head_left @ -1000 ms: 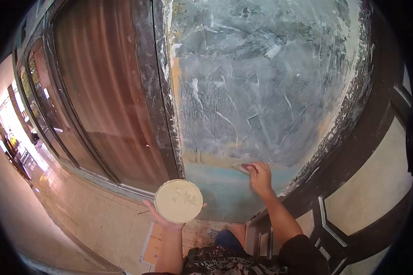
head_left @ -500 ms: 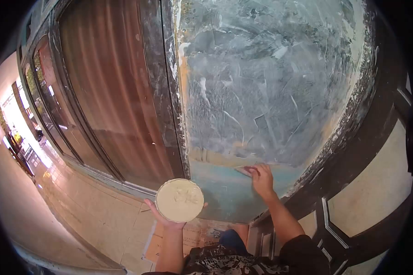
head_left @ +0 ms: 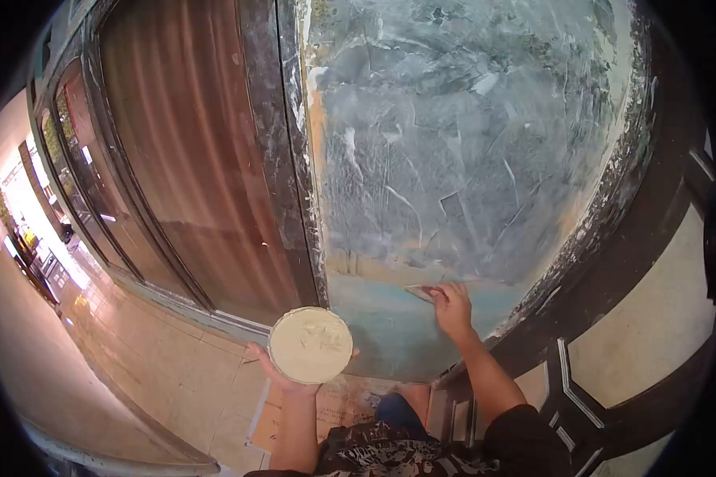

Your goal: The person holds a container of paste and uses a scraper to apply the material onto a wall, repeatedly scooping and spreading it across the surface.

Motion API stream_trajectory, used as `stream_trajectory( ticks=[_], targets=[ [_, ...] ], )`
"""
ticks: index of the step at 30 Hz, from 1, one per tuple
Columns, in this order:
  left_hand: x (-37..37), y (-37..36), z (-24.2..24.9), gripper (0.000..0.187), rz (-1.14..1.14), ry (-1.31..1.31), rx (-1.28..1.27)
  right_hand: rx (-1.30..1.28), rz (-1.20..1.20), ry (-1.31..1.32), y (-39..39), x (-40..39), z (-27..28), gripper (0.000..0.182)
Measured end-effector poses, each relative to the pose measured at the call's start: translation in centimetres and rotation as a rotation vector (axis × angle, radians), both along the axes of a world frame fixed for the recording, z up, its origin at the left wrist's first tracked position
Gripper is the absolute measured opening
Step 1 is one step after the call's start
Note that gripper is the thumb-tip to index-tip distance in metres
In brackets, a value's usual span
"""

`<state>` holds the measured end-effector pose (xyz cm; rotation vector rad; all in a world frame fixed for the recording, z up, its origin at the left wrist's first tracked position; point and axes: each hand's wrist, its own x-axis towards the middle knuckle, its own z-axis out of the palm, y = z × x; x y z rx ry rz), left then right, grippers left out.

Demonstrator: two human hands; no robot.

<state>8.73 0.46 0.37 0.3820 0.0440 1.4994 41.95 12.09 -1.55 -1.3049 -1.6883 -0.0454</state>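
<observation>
My left hand (head_left: pixel 282 377) grips a round tub of cream-coloured putty (head_left: pixel 310 345) from below and the sides, its open top facing up at me. The putty's surface is mostly smooth, with rough marks near the middle. In my right hand (head_left: pixel 452 308) is a putty knife (head_left: pixel 420 293), pinched between the fingers, its blade against the lower wall (head_left: pixel 453 167) or very near it. Above, the wall is grey with whitish smears; around the blade it turns tan and blue-green. My fingers hide the knife's handle.
A dark door frame (head_left: pixel 274 143) and a pane with a reddish curtain behind it (head_left: pixel 183 151) stand to the left. Dark panelled woodwork (head_left: pixel 628 278) lines the right side. Cardboard (head_left: pixel 338 401) lies on the tiled floor (head_left: pixel 167 350) below me.
My right hand and the putty knife have shifted very slightly left and up along the wall. The tub in my left hand has stayed almost in place.
</observation>
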Motion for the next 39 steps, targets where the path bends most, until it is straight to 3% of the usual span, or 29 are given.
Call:
stream_trajectory(
  ticks=[3,7,8,11,16,18,21,24,27,39],
  targets=[
    [0.0,-0.2,0.3,0.121,-0.022,-0.044,0.008,0.001,-0.023,-0.034,1.1,0.3,-0.5,0.01],
    [0.1,-0.2,0.9,0.122,-0.077,-0.18,0.03,0.112,-0.066,0.097,1.2,0.8,4.3,0.009],
    [0.0,-0.2,1.2,0.121,0.006,0.069,0.036,0.138,-0.044,0.173,0.9,0.8,5.6,0.009],
    [0.1,0.0,1.0,0.12,0.003,0.033,-0.006,0.107,0.108,0.226,-1.2,0.2,8.9,0.012],
    [1.0,0.2,2.6,0.119,-0.015,0.003,0.002,0.274,0.427,-0.096,-5.2,-2.3,14.1,0.023],
    [1.3,0.3,3.6,0.119,-0.057,-0.085,-0.004,0.366,0.609,-0.338,-6.3,-3.5,15.7,0.034],
    [1.1,0.7,3.4,0.121,-0.028,-0.048,-0.003,0.347,0.705,-0.409,-7.7,-5.3,17.5,0.028],
    [1.0,0.8,3.2,0.105,0.111,-0.039,-0.023,0.359,0.748,-0.511,-7.8,-6.0,17.8,0.023],
    [1.1,1.0,3.2,0.102,0.147,-0.013,-0.019,0.383,0.754,-0.59,-7.6,-6.4,17.5,0.021],
    [1.2,0.6,3.2,0.104,0.124,0.023,-0.053,0.457,0.705,-0.614,-7.8,-7.4,16.7,0.02]
  ],
)
